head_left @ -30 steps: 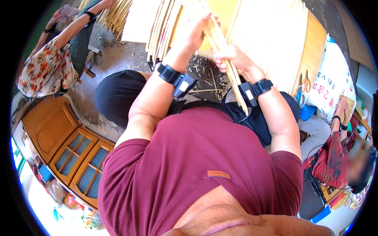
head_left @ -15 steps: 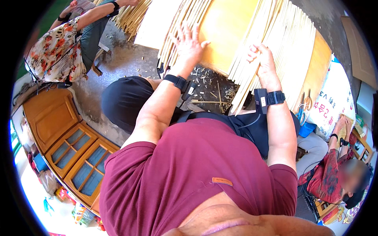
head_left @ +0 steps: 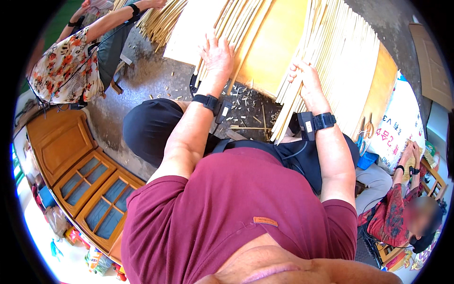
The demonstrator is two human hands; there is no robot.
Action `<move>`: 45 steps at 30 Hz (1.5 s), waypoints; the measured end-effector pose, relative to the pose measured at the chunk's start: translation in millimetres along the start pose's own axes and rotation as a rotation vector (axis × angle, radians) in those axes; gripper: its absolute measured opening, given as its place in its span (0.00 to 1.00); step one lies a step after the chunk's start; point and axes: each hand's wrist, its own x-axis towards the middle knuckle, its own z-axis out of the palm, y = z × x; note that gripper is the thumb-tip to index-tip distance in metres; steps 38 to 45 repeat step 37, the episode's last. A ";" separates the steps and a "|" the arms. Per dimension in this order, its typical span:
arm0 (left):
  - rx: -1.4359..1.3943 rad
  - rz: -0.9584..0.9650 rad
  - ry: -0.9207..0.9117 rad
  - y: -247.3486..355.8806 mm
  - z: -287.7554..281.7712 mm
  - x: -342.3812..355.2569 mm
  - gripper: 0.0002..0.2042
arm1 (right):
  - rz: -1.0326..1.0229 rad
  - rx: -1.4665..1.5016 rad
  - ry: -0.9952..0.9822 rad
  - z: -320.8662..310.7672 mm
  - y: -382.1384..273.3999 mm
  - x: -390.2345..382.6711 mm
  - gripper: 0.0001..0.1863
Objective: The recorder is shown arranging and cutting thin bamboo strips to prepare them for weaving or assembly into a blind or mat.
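Observation:
My left hand (head_left: 217, 57) lies flat with fingers spread on a row of thin wooden sticks (head_left: 240, 21) at the left of a yellow board (head_left: 265, 61). One loose stick (head_left: 251, 45) slants beside that row, a little apart from it. Over the right-hand spread of pale sticks (head_left: 347, 57), my right hand (head_left: 305, 81) is closed with fingers curled. It appears to hold a few sticks (head_left: 289, 113) whose near ends stick out past the board toward my lap; the palm hides the grip itself. Both wrists wear black straps with small boxes.
Cut stick ends (head_left: 250, 104) litter the floor below the board. Scissors (head_left: 366, 128) are by a white sack (head_left: 402, 118) at right. One co-worker in a floral top (head_left: 66, 71) is at upper left, another in red (head_left: 390, 213) at lower right. A wooden cabinet (head_left: 90, 184) stands left.
My left hand has slid slightly left, and a stick now lies apart to its right. My right hand has shifted left and a little nearer, the sticks at it moving slightly left too.

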 end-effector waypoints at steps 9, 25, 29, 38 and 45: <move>0.083 -0.069 -0.140 -5.0 -10.9 17.0 0.07 | 0.031 -0.032 0.003 13.2 3.3 -7.7 0.05; -1.048 0.122 -0.493 101.8 -69.8 -35.7 0.04 | -0.232 0.113 0.060 6.6 -7.9 -7.7 0.06; -0.106 0.273 -0.123 58.1 -33.5 -23.0 0.26 | -0.287 0.243 0.036 -8.4 -26.9 -0.1 0.05; 0.044 -0.005 -0.258 6.2 -2.3 -10.5 0.46 | -0.140 0.146 0.053 1.4 -20.6 -5.1 0.05; 0.044 -0.005 -0.258 6.2 -2.3 -10.5 0.46 | -0.140 0.146 0.053 1.4 -20.6 -5.1 0.05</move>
